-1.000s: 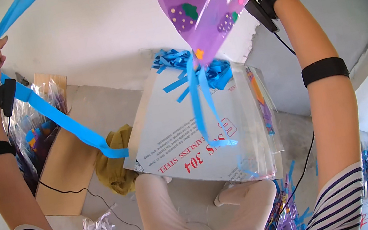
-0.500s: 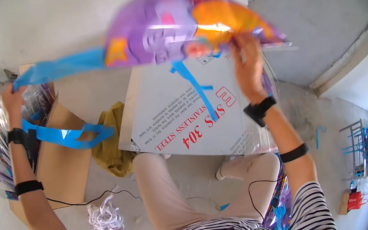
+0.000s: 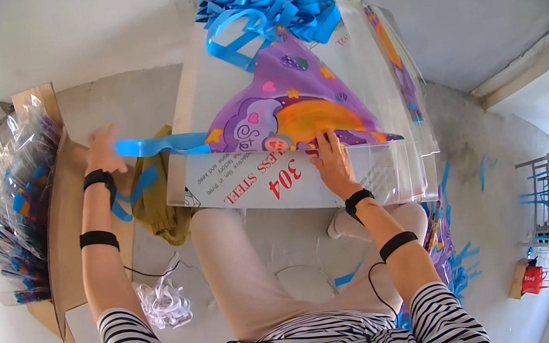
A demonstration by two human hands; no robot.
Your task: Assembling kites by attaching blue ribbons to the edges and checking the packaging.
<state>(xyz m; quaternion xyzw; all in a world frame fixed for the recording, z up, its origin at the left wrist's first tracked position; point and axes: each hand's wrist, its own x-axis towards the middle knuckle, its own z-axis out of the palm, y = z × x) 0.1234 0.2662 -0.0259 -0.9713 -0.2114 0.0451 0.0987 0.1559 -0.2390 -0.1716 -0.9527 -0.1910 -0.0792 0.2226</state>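
Note:
A purple triangular kite (image 3: pixel 292 106) with a cartoon print lies flat on a printed board (image 3: pixel 255 186) in front of me. My right hand (image 3: pixel 334 164) rests on its near edge, fingers spread and palm down. From the kite's left corner a blue ribbon (image 3: pixel 170 143) stretches toward my left hand (image 3: pixel 102 150). That hand is slightly blurred; its fingers look extended and apart, right beside the ribbon's end. More of the blue strip hangs below, over an olive-green cloth (image 3: pixel 156 200). Another blue ribbon runs from the kite's far side to a heap of blue ribbons (image 3: pixel 268 7).
To the left stands a cardboard box (image 3: pixel 69 215) full of clear-bagged kites. Clear plastic bags (image 3: pixel 403 171) lie along the board's right side. White strips (image 3: pixel 164 301) are bunched on the floor. Racks (image 3: pixel 543 197) and a red bag (image 3: pixel 533 279) are at far right.
The kite has come down from the air onto the board, uncovering the blue heap behind. My right hand has lowered with it. My left hand has moved right and down, its fingers now apart.

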